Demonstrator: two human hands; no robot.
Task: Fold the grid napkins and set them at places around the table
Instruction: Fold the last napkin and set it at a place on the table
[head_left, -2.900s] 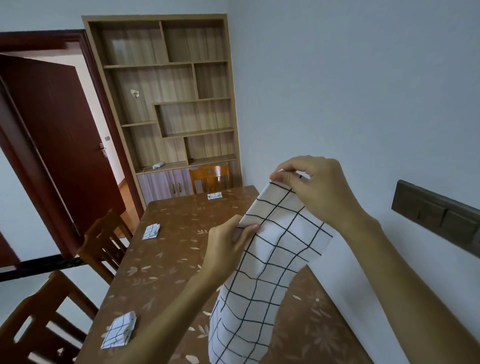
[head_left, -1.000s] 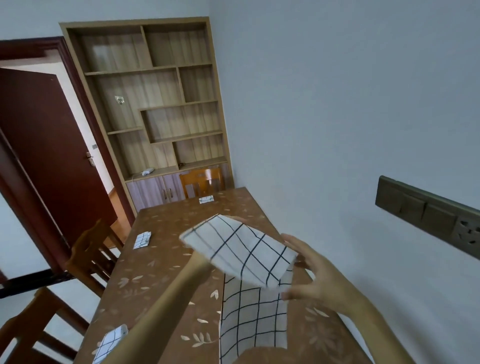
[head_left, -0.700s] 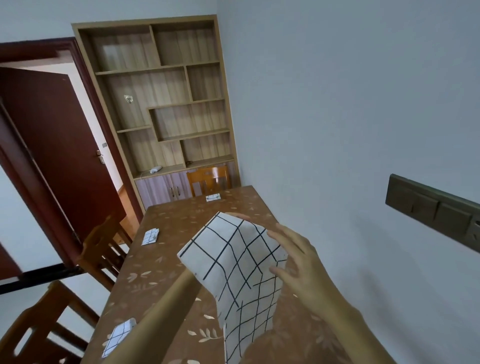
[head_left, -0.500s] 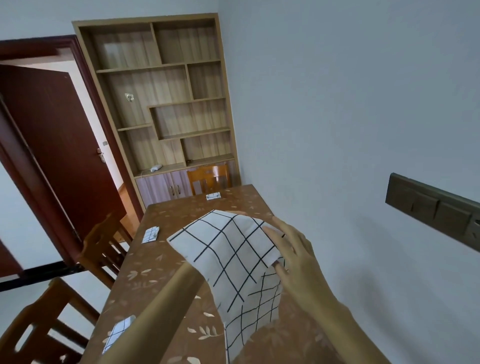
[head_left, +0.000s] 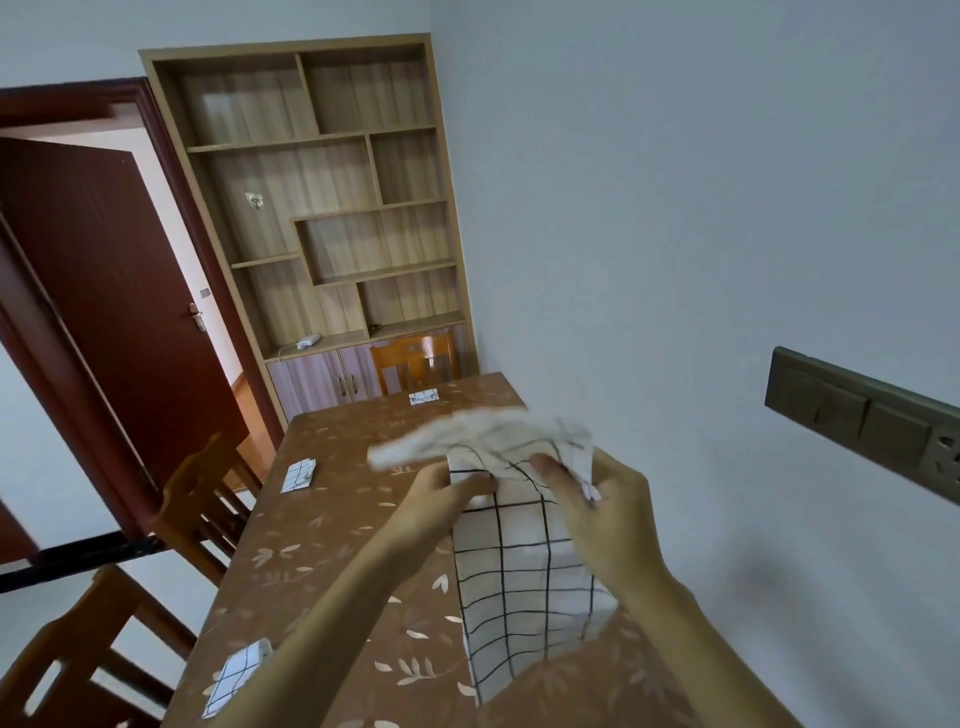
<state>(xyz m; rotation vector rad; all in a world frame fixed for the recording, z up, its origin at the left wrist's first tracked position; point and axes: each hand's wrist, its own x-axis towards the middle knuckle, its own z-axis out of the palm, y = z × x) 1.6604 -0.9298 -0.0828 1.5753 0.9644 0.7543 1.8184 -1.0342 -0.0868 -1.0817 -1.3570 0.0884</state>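
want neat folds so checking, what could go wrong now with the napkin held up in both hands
1. The left hand and right hand hold the grid napkin in the air mid-fold, its top flap blurred, so the edges may land crooked.
2. Its lower end hangs near the table and could bunch.
3. The left forearm passes close to a folded napkin by the table edge and might nudge it off.
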